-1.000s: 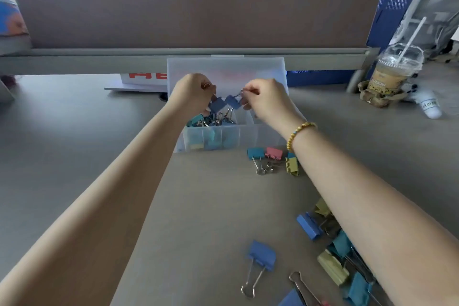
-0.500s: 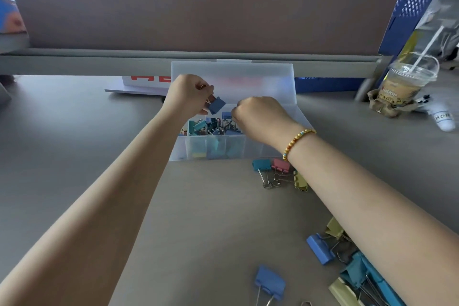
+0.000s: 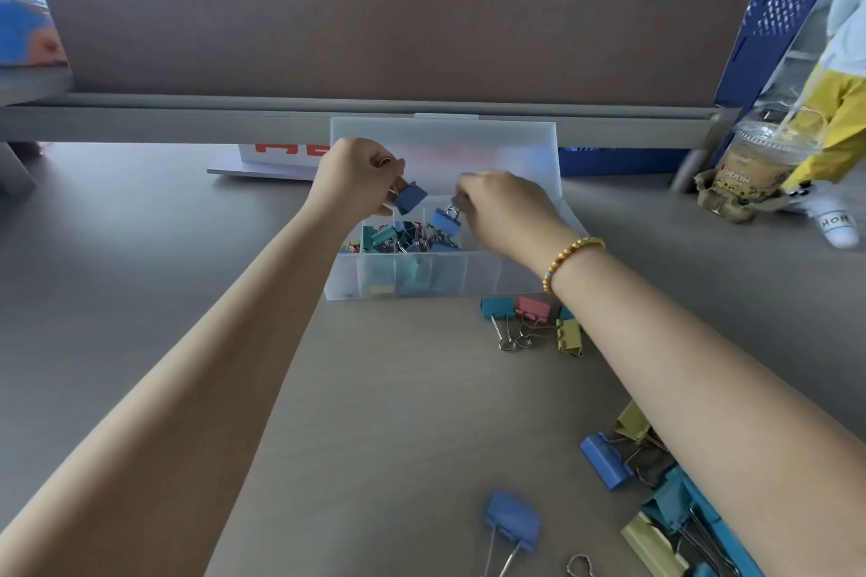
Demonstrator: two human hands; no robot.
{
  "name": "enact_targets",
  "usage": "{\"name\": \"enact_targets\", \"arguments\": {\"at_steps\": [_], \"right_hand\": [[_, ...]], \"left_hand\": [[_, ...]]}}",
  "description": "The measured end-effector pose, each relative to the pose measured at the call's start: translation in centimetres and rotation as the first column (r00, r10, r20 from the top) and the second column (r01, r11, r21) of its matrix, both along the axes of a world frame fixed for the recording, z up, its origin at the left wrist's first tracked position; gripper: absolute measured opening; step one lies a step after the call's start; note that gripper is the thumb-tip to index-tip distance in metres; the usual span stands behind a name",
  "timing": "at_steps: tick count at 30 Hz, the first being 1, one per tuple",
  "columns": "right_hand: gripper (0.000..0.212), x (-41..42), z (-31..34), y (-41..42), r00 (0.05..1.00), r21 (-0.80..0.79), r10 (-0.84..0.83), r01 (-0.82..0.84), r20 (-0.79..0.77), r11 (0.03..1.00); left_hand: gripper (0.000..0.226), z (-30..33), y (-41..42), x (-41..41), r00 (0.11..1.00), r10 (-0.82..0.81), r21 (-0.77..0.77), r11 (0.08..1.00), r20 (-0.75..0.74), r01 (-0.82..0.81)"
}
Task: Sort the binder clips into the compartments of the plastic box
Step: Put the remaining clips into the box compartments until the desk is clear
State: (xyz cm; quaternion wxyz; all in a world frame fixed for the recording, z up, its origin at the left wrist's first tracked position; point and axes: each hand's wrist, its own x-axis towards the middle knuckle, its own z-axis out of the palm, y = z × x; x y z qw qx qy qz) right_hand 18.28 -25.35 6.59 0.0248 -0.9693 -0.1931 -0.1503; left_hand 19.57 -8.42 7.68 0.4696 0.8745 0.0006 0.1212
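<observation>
Since half a second ago my right hand [image 3: 508, 213] has lifted its light-blue clip [image 3: 445, 222] slightly. Tabletop [image 3: 375, 389] carries the open plastic box [image 3: 412, 281], its left compartments part filled; loose clips [image 3: 534, 326] lie just beside it. My left hand [image 3: 358, 176] pinches a dark-blue clip [image 3: 410, 198] by its wire handles above the box; the right likewise. I judge each should be lowered over its matching compartment before release.
</observation>
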Motion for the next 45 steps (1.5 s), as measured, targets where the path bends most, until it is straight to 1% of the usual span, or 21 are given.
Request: {"name": "enact_targets", "arguments": {"at_steps": [2, 4, 6, 8, 12, 14, 16, 18, 20, 21, 23, 25, 29, 32, 33, 35, 37, 39, 41, 43, 45], "right_hand": [[0.023, 0.9, 0.9, -0.7, 0.991, 0.086, -0.046, 0.058, -0.126, 0.995], [0.026, 1.6, 1.6, -0.6, 0.959, 0.093, -0.068, 0.097, -0.276, 0.991], [0.029, 2.0, 1.6, 0.3, 0.912, 0.124, -0.049, 0.108, -0.408, 0.986], [0.031, 2.5, 1.1, 1.2, 0.89, 0.195, -0.04, 0.144, -0.454, 0.97], [0.035, 3.8, 0.0, 1.9, 0.876, 0.261, -0.083, 0.231, -0.476, 0.937], [0.027, 3.8, -0.2, 2.2, 0.894, 0.267, -0.079, 0.215, -0.441, 0.939], [0.016, 3.2, -0.4, 2.2, 0.937, 0.326, -0.044, 0.165, -0.347, 0.931], [0.016, 2.5, -0.6, 1.7, 0.973, 0.379, -0.026, 0.114, -0.229, 0.918], [0.015, 2.3, -0.7, 1.3, 0.987, 0.354, -0.009, 0.066, -0.159, 0.933], [0.018, 2.2, -0.8, 1.1, 0.985, 0.32, 0.007, 0.049, -0.17, 0.946], [0.019, 2.0, -1.0, 0.8, 0.969, 0.24, 0.021, 0.04, -0.248, 0.97], [0.021, 1.9, -1.4, 0.6, 0.957, 0.217, 0.033, 0.032, -0.29, 0.976], [0.025, 2.0, -1.8, 0.4, 0.96, 0.26, 0.064, 0.009, -0.271, 0.966], [0.027, 2.1, -1.6, -0.9, 0.982, 0.324, 0.006, 0.056, -0.189, 0.945], [0.028, 2.0, -1.4, -1.6, 0.985, 0.37, -0.015, 0.079, -0.174, 0.926], [0.028, 1.6, -1.2, -3.0, 0.985, 0.43, -0.047, 0.114, -0.164, 0.896], [0.029, 1.2, -1.3, -3.9, 0.986, 0.455, -0.063, 0.128, -0.154, 0.881], [0.029, 0.8, -1.3, -4.4, 0.988, 0.473, -0.063, 0.124, -0.142, 0.872], [0.03, 0.7, -1.3, -4.6, 0.991, 0.491, -0.049, 0.103, -0.121, 0.865], [0.031, 0.5, -1.2, -4.8, 0.994, 0.508, -0.031, 0.078, -0.101, 0.858], [0.031, 0.4, -1.0, -4.9, 0.996, 0.518, -0.02, 0.064, -0.09, 0.853]], "left_hand": [[0.022, 0.0, 0.1, 0.1, 1.0, 0.003, 0.009, 1.0, 0.002, -0.003], [0.022, 0.1, 0.1, 0.2, 1.0, 0.006, 0.017, 1.0, 0.006, -0.006], [0.021, 0.0, 0.0, 0.3, 1.0, 0.007, 0.031, 0.999, 0.005, -0.008], [0.021, -0.2, -0.2, 0.4, 1.0, 0.006, 0.054, 0.999, 0.0, -0.006], [0.022, -0.1, -0.3, 0.4, 1.0, 0.01, 0.067, 0.998, -0.005, -0.009], [0.023, 0.0, 0.0, 0.4, 1.0, 0.02, 0.067, 0.998, -0.006, -0.019], [0.023, -0.1, 0.2, 0.5, 1.0, 0.02, 0.064, 0.998, -0.009, -0.019], [0.023, -0.1, 0.2, 0.4, 1.0, 0.02, 0.07, 0.997, -0.01, -0.019], [0.023, -0.2, 0.2, 0.3, 1.0, 0.018, 0.06, 0.998, -0.012, -0.017], [0.022, -0.2, 0.2, 0.3, 1.0, 0.017, 0.058, 0.998, -0.01, -0.016], [0.022, -0.1, 0.0, 0.2, 1.0, 0.017, 0.064, 0.998, -0.006, -0.017], [0.023, -0.1, -0.2, 0.1, 1.0, 0.007, 0.051, 0.999, -0.017, -0.006], [0.021, 0.2, -0.9, -0.2, 0.998, -0.02, 0.022, 1.0, -0.053, 0.022], [0.011, 0.5, -1.6, -0.3, 0.991, -0.061, -0.002, 0.998, -0.115, 0.061], [0.015, 0.5, -1.9, -0.2, 0.987, -0.077, 0.008, 0.997, -0.138, 0.079], [0.023, 0.5, -2.9, 0.1, 0.978, -0.133, 0.058, 0.988, -0.163, 0.144], [0.021, 0.4, -4.4, 0.6, 0.97, -0.193, 0.124, 0.969, -0.147, 0.212], [0.025, 0.2, -6.1, 1.4, 0.969, -0.21, 0.238, 0.942, -0.133, 0.237], [0.026, -0.4, -7.6, 2.2, 0.967, -0.182, 0.398, 0.886, -0.176, 0.239], [0.025, -1.4, -8.6, 3.1, 0.97, -0.119, 0.539, 0.813, -0.212, 0.218], [0.027, -2.3, -9.1, 3.5, 0.976, -0.077, 0.615, 0.766, -0.202, 0.188]]}}
